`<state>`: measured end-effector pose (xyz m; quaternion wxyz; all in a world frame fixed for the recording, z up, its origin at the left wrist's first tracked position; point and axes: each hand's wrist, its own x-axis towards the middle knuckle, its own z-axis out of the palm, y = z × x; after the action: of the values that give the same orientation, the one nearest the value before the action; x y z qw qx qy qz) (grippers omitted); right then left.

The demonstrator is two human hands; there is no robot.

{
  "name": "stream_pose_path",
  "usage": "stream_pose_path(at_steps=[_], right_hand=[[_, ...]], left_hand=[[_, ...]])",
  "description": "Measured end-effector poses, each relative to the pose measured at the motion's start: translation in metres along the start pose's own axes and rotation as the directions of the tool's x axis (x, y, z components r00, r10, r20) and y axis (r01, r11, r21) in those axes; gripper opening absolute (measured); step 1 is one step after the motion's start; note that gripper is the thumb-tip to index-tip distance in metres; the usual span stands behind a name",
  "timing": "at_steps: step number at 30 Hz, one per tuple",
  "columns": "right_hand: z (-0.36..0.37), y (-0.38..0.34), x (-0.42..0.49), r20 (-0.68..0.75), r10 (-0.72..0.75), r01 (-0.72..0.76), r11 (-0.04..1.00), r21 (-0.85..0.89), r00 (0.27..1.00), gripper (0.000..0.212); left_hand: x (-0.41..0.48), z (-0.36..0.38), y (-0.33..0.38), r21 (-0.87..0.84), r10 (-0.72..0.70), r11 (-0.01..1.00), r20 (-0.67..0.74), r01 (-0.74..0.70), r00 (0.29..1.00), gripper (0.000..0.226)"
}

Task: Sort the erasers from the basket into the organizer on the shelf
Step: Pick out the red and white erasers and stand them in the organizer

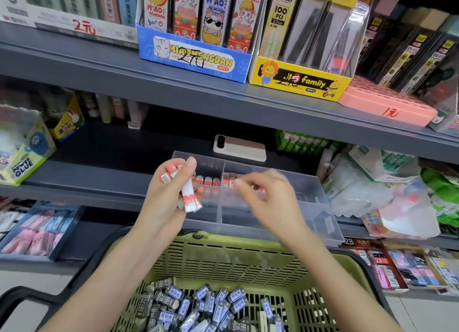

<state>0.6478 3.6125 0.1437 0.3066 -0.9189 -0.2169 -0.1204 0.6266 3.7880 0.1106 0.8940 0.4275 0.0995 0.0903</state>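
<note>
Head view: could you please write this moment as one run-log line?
left hand: grips red erasers | right hand: blurred, over organizer | basket: holds blue erasers

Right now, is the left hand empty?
No, the left hand grips a bunch of red-and-white erasers in front of the clear organizer on the shelf.

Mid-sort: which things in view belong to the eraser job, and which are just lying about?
Job: red-and-white erasers gripped in the left hand; right hand, blurred, by the clear organizer; green basket of blue-labelled erasers.
Lying about: phone behind the organizer; Power Glue box; pink tray above.
</note>
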Motion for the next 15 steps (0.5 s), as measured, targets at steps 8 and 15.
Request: stream_pose_path(at_steps=[8, 15], right_hand=[[0.031, -0.052, -0.016, 0.065, 0.030, -0.040, 0.987, 0.155, 0.997, 0.035], [0.034, -0.050, -0.027, -0.074, -0.010, 0.015, 0.998, 0.068, 0.997, 0.019]], left_hand=[[-0.013, 0.006, -0.006, 0.032, -0.024, 0.999, 0.011, 0.023, 1.000, 0.046], [-0.014, 0.008, -0.006, 0.092, -0.041, 0.995, -0.004, 0.042, 0.999, 0.060]])
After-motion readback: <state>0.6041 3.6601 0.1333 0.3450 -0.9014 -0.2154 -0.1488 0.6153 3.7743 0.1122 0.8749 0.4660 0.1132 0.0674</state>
